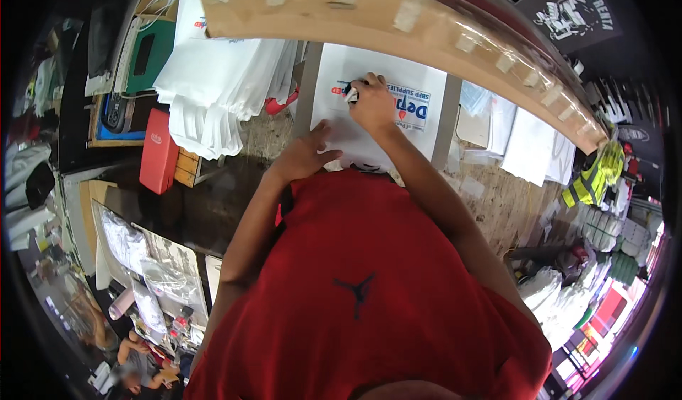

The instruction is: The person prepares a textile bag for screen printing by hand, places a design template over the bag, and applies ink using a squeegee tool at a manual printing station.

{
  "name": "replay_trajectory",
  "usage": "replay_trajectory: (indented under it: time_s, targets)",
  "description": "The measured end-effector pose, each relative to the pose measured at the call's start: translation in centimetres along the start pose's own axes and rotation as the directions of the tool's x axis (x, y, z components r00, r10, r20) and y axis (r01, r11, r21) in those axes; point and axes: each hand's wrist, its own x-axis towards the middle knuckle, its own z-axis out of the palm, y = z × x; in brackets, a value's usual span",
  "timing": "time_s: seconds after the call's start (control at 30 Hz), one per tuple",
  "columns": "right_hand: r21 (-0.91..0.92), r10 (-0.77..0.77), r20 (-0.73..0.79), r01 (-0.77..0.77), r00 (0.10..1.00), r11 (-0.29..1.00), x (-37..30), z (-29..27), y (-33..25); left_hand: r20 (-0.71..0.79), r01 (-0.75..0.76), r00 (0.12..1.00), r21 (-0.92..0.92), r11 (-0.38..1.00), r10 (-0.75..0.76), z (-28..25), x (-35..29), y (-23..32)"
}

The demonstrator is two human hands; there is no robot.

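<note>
A white sheet with blue and red print (341, 62) lies flat on a grey board (445, 105) in front of me; I cannot tell whether it is fabric or paper. My right hand (374, 103) is over the printed part, its fingers closed around a small black and white object (351, 95) whose kind I cannot make out. At the sheet's near left edge, my left hand (307, 153) has its fingers apart and holds nothing. A red rounded thing (282, 102) shows beside the board's left edge, partly hidden.
A long cardboard roll wrapped in clear tape (383, 11) spans the far side. White bags (217, 80) hang in a stack at the left, beside a red box (158, 151). White sheets (529, 144) lie on the wooden table (497, 208) at right. Another person (145, 357) is at lower left.
</note>
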Motion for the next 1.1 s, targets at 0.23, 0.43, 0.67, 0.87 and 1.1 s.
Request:
replay_trajectory:
  time_s: [0.23, 0.43, 0.67, 0.87, 1.1]
  targets:
    - [-0.109, 0.227, -0.102, -0.237, 0.969, 0.965, -0.7, -6.7, 10.3, 0.081, -0.023, 0.997, 0.229, 0.973, 0.004, -0.4, 1.0, -0.7]
    - [-0.055, 0.262, -0.001, -0.262, 0.965, 0.963, -1.0, -2.1, 5.8, 0.102, -0.067, 0.994, 0.294, 0.953, 0.038, -0.5, 1.8, 0.0]
    - [-0.057, 0.275, 0.178, -0.269, 0.945, 0.961, 1.9, 0.6, 1.3, 0.171, -0.015, 0.984, 0.367, 0.930, -0.052, -0.7, 1.9, 1.1]
    - [-0.090, 0.298, -0.011, -0.298, 0.954, 0.950, -1.9, -7.9, 10.3, 0.130, -0.021, 0.991, 0.306, 0.952, -0.020, -0.5, 1.1, -0.3]
    - [0.041, 0.110, 0.028, -0.111, 0.994, 0.993, -2.7, 0.7, -0.3, 0.077, -0.031, 0.997, 0.340, 0.940, 0.005, 0.4, 1.7, -0.8]
